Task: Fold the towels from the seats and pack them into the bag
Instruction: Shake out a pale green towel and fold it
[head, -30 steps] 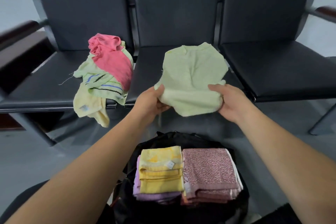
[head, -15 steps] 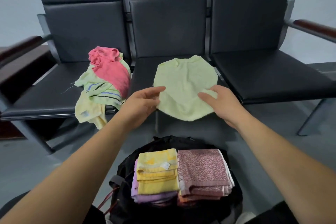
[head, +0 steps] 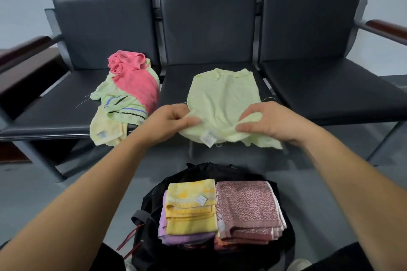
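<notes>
Pale green towel (head: pixel 222 99): a second ago you held it lifted over the middle seat (head: pixel 176 86). Now it lies spread on that seat, with its near edge hanging over the seat's front.
Left hand (head: pixel 169 121): open half a second ago, it now pinches the towel's near-left edge at the seat's front.
Right hand (head: pixel 271 121): open then too, it now bunches the near-right edge.
Label (head: pixel 208 138): a white tag now shows on the near edge between your hands.

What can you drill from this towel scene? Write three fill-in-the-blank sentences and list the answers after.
The green towel, gripped by the left hand and the right hand, lies on the ____ seat.
The unfolded pile lies to the ____ of the green towel.
In the black bag, the maroon towel lies ____ of the yellow towel.
Missing words: middle; left; right.
</notes>
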Available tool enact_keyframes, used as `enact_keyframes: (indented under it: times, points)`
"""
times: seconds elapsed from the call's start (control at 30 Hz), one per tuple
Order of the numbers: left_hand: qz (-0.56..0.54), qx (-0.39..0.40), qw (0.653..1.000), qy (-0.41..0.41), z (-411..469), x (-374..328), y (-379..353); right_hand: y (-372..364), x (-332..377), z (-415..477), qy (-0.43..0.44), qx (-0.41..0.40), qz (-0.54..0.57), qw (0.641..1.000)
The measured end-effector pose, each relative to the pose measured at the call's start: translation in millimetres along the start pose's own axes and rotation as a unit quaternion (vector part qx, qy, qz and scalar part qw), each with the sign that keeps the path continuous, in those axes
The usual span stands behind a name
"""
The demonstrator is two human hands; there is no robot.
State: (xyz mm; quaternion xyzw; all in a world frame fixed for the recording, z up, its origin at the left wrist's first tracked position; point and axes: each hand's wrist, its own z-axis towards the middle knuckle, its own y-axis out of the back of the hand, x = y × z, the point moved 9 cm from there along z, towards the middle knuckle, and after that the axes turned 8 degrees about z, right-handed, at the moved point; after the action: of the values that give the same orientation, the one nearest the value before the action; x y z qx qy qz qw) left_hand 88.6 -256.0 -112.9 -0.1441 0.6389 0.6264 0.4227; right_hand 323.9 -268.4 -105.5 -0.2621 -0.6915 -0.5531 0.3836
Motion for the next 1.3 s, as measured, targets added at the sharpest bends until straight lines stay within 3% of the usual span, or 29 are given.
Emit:
enact_keyframes:
  times: [0.1, 0.2, 0.3, 0.47, 0.6, 0.7, 0.83, 0.97, 1.03, 1.1, 1.17, 1.2, 1.23, 1.3]
  points:
    - [-0.164, -0.066, 0.982, 0.064, -1, 10, 14, -6, -2, 2, 0.015, 0.04, -0.128, 0.991]
    - [-0.252, -0.208, 0.933, 0.151, -4, 37, 38, 9, -5, 8, 0.05, -0.022, -0.131, 0.99]
    - [-0.272, -0.253, 0.911, 0.178, -6, 52, 48, 31, -19, 11, 0.039, -0.081, -0.103, 0.991]
    - [-0.234, -0.288, 0.912, 0.178, -12, 60, 57, 48, -50, 11, -0.027, -0.133, -0.142, 0.981]
    - [-0.078, -0.331, 0.926, 0.166, -22, 52, 69, 48, -76, 5, -0.059, -0.167, -0.119, 0.977]
    - [-0.034, -0.352, 0.922, 0.157, -22, 43, 80, 59, -78, -4, -0.062, -0.246, 0.003, 0.967]
    - [0.041, -0.362, 0.917, 0.161, 0, 3, 118, 92, -40, -6, -0.032, -0.322, 0.221, 0.92]
    - [0.002, -0.391, 0.913, 0.12, 18, -84, 190, 138, 78, 3, 0.09, -0.255, 0.448, 0.852]
    - [-0.145, -0.389, 0.909, 0.037, 24, -136, 226, 162, 156, -7, 0.164, -0.168, 0.508, 0.829]
    - [-0.359, -0.322, 0.874, -0.06, 29, -191, 253, 185, 225, -26, 0.226, -0.058, 0.563, 0.793]
    - [-0.406, -0.279, 0.865, -0.096, 29, -232, 275, 208, 264, -43, 0.24, 0.001, 0.614, 0.752]
    - [-0.367, -0.293, 0.879, -0.085, 28, -241, 286, 217, 270, -45, 0.233, -0.007, 0.611, 0.757]
    - [-0.3, -0.326, 0.895, -0.056, 26, -242, 296, 226, 267, -41, 0.207, -0.043, 0.582, 0.785]
    - [-0.135, -0.4, 0.906, 0.032, 17, -228, 316, 247, 239, -31, 0.12, -0.185, 0.447, 0.867]
